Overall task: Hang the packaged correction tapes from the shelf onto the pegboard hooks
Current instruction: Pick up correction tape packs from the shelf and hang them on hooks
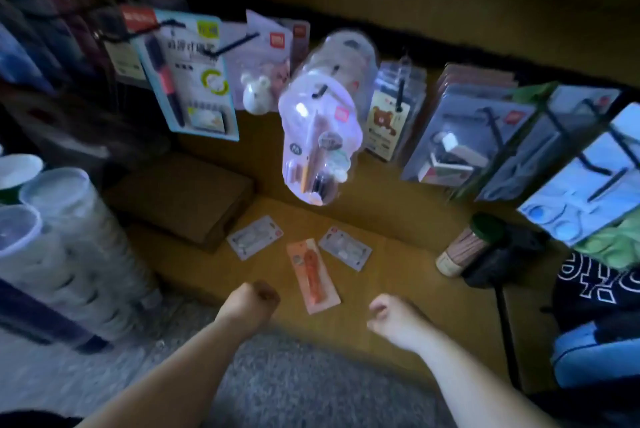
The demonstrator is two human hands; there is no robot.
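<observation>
Orange-backed, one correction tape pack lies flat on the brown shelf at lower centre, just below and between the left pale pack and the right pale pack; blur hides their print from us. Nearer the bottom edge, our left hand and right hand are curled into fists, holding nothing. Above, pegboard hooks carry smeared packages.
</observation>
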